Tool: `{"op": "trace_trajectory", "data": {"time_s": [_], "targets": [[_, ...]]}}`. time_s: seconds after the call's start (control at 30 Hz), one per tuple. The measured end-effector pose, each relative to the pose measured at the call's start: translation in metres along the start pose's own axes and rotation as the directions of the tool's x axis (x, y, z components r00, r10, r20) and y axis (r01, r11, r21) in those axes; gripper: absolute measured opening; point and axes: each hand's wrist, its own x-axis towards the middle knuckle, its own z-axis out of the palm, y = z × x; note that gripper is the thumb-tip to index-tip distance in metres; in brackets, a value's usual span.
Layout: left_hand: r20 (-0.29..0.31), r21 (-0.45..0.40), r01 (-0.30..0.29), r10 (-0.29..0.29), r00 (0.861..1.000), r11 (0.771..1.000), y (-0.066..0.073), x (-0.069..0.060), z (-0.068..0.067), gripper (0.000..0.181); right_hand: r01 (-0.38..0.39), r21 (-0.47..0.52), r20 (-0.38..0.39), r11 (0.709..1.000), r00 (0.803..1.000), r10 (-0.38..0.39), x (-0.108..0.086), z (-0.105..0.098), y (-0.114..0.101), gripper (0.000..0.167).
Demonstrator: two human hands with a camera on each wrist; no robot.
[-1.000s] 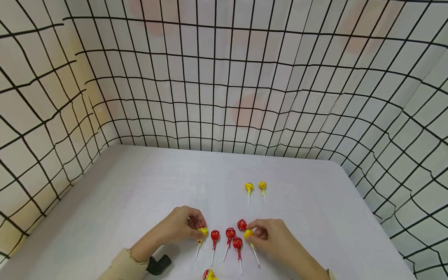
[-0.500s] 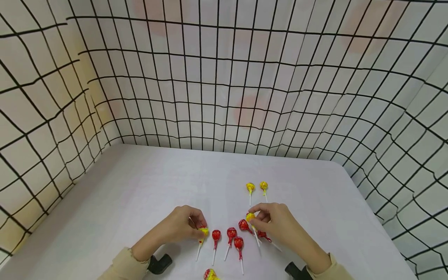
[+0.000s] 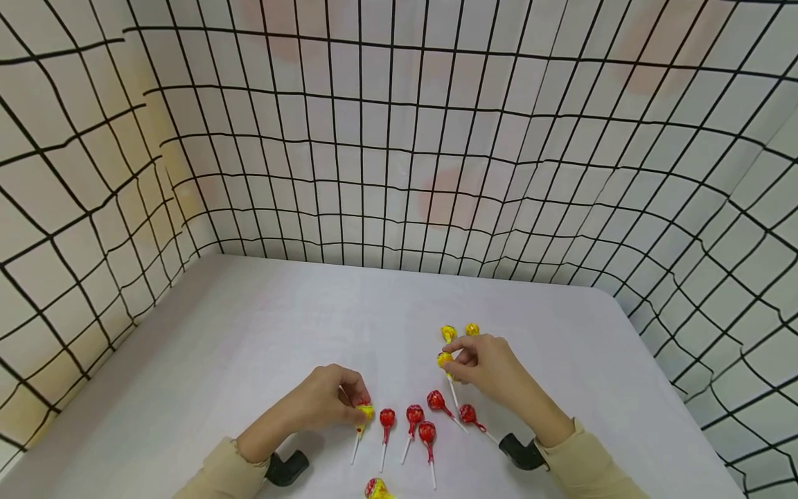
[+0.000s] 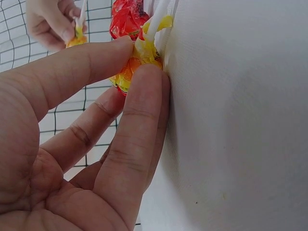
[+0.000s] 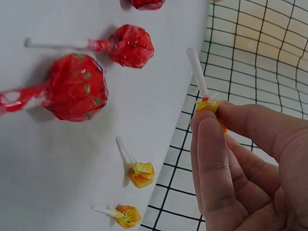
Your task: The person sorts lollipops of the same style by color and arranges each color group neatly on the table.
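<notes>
Low over the white table (image 3: 249,333), both forearms slant inward from the near corners, wrists bent so the fingers point down. The left hand (image 3: 327,398) is nearly closed, thumb and fingers pinching a yellow-wrapped lollipop (image 3: 366,412) by its head, the stick angling back toward the person. The right hand (image 3: 489,364) reaches farther forward, its thumb and fingertips likewise together on a second yellow lollipop (image 3: 444,360), stick free. Five red lollipops (image 3: 414,414) lie between the hands and nearer the person than the right one; two more yellow lollipops (image 3: 448,333) lie just beyond the right fingers.
</notes>
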Motion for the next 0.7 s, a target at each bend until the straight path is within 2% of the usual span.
{"op": "trace_trajectory", "data": {"time_s": [0.23, 0.5, 0.7], "targets": [[-0.001, -0.001, 0.002, -0.002, 1.0, 1.0, 0.001, -0.001, -0.001, 0.019, -0.015, -0.017, -0.029, 1.0, 0.999, 0.015, 0.023, 0.001, 0.002, 0.021], [-0.003, 0.012, -0.007, 0.007, 1.0, 1.0, 0.002, 0.0, -0.002, 0.02, -0.094, -0.04, -0.026, 0.995, 0.995, 0.093, 0.05, 0.008, 0.003, 0.023], [0.0, 0.003, -0.007, 0.007, 1.0, 1.0, 0.001, -0.001, -0.002, 0.02, -0.119, -0.04, -0.019, 0.992, 0.993, 0.119, 0.065, 0.013, 0.004, 0.024]]}}
